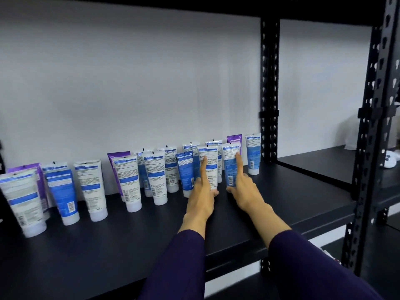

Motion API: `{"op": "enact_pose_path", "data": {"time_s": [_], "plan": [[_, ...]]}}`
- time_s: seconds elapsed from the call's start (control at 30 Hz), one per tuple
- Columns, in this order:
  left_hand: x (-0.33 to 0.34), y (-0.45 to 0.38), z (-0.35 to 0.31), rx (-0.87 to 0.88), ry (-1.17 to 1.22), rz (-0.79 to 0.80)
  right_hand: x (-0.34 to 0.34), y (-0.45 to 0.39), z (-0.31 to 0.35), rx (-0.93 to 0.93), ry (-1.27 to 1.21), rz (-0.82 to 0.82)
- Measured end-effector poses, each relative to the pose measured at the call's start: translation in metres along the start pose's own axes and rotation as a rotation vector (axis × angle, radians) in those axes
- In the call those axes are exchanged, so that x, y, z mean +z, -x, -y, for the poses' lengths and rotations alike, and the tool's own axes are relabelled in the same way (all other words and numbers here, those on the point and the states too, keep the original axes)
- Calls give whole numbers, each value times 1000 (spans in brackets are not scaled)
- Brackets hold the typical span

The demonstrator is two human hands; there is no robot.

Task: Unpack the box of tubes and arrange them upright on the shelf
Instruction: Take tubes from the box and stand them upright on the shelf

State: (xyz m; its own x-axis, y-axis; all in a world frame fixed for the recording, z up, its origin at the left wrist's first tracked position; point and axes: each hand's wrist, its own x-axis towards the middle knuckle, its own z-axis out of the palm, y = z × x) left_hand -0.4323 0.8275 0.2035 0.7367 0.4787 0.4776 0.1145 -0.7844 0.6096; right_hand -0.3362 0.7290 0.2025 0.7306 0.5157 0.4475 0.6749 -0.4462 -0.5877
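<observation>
Head view: about sixteen tubes stand cap-down along the back of the black shelf point(281, 198), white, blue and a few purple. No box is in sight. The left hand point(202, 192) grips a white tube point(208, 165) low near its cap, index finger laid straight up the label. The right hand point(242, 187) holds a blue tube point(231, 164) the same way, thumb and curled fingers at the base.

These look light, with soft squeezable walls, a glossy and probably slick skin, and a stiff cap as the only foot. They will likely tip easily and knock neighbours over. Best taken low, near the cap, with a finger along the body to steady them
</observation>
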Motion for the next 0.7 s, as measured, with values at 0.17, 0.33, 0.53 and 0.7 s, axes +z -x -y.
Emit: {"op": "enact_pose_path", "data": {"time_s": [0.17, 0.33, 0.53, 0.7], "plan": [[4, -8, 5, 5, -38, -26, 3, -11, -2, -17, -9, 3], [6, -13, 7, -20, -109, -38, 6, -18, -4, -10, 11, -10], [8, -17, 7, -108, -200, -22, 6, -20, -3, 11, 70, -4], [6, -18, 4, -123, -223, -5, 7, -19, -4, 60, 163, 18]]}}
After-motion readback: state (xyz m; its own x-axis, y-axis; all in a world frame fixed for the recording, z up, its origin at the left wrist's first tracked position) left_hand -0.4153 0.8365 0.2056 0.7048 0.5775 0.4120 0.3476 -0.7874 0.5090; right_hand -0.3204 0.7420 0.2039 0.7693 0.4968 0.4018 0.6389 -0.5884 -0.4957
